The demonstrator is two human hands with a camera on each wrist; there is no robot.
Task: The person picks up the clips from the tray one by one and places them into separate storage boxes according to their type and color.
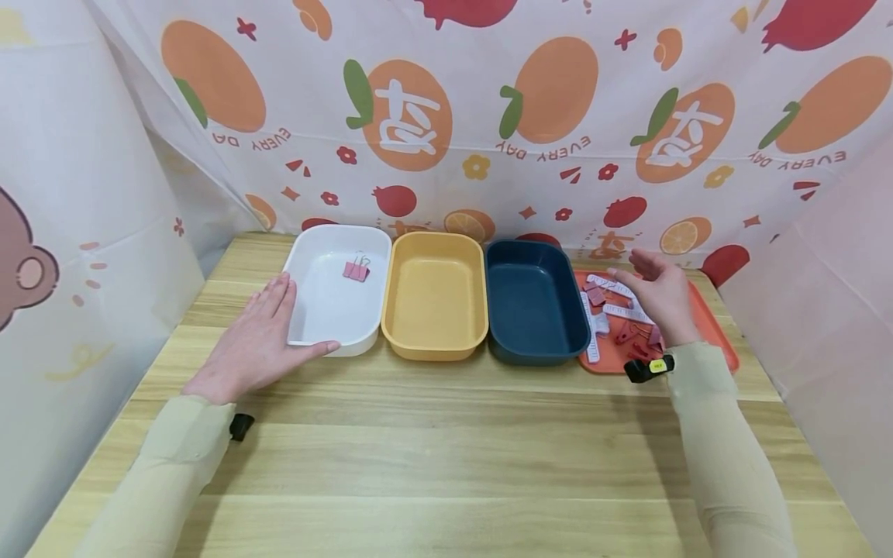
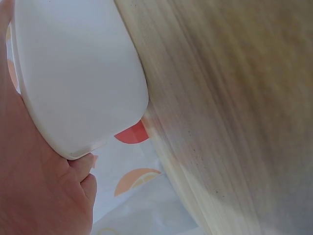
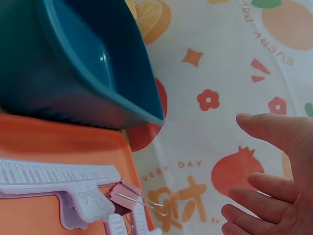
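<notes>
My left hand rests against the left side of a white bin, fingers straight along its rim and thumb over the front corner. In that bin lies a pink binder clip with wire handles. Over at the right, my right hand hovers above an orange tray, holding nothing, its thumb apart from loosely bent fingers. The tray carries lavender clips with ruler markings, red clips and pink binder clips, one of them with its wire handles showing in the right wrist view. My hand and wrist cover part of the tray.
Between the white bin and the tray stand a yellow bin and a dark blue bin, side by side. All are on a wooden table. A fruit-printed cloth hangs right behind them, with more cloth at both sides.
</notes>
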